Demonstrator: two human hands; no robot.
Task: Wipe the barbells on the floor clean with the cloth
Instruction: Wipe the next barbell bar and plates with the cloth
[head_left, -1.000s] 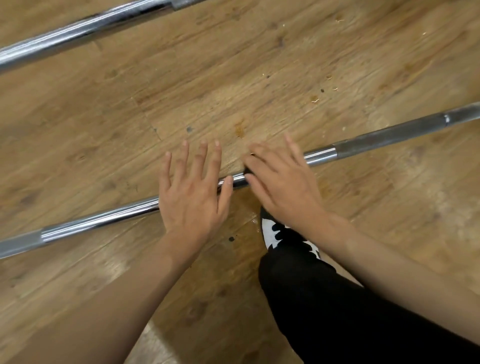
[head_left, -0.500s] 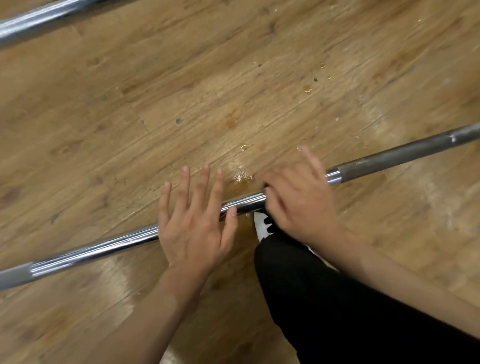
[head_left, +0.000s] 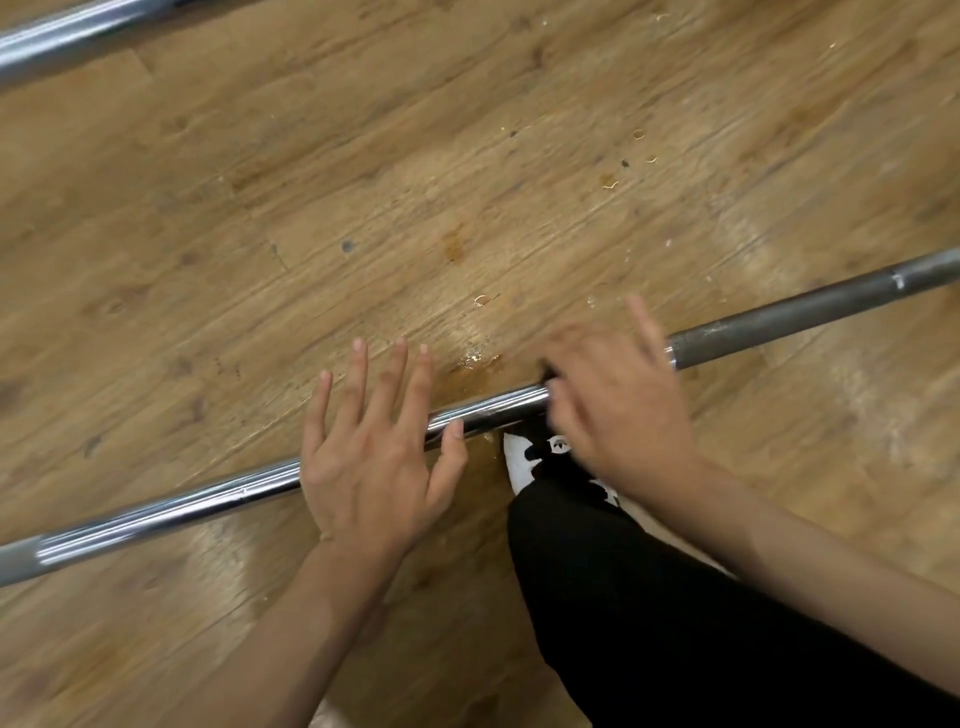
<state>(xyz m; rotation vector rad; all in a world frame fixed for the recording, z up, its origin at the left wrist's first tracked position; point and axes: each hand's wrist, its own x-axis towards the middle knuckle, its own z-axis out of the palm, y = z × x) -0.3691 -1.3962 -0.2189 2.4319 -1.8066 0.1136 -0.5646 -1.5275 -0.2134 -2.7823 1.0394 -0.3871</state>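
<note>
Nearest me, at five o'clock, a black trouser leg (head_left: 701, 623) ran up to a white-and-black shoe (head_left: 519, 460), its toe just beside the near barbell (head_left: 171, 512). That bar lay on the wooden floor (head_left: 311, 171), slanting from eight o'clock to two o'clock. It was bright chrome on the left and through the middle, and dull grey at the two o'clock end.

The left hand (head_left: 371, 467) lay flat across the chrome near the centre, with straight, spread fingers pointing to twelve o'clock and the thumb touching the bar. The right hand (head_left: 618, 410) covered the bar just to the three o'clock side. It was blurred, so I could not tell whether its fingers gripped or pinched anything.

Beyond the hands I saw a glossy smear (head_left: 475, 361), then an orange stain (head_left: 453, 244), and pale shavings (head_left: 638, 134) toward one o'clock. Farthest off, at ten o'clock, a second barbell (head_left: 57, 41) crossed the corner, well apart from the first.
</note>
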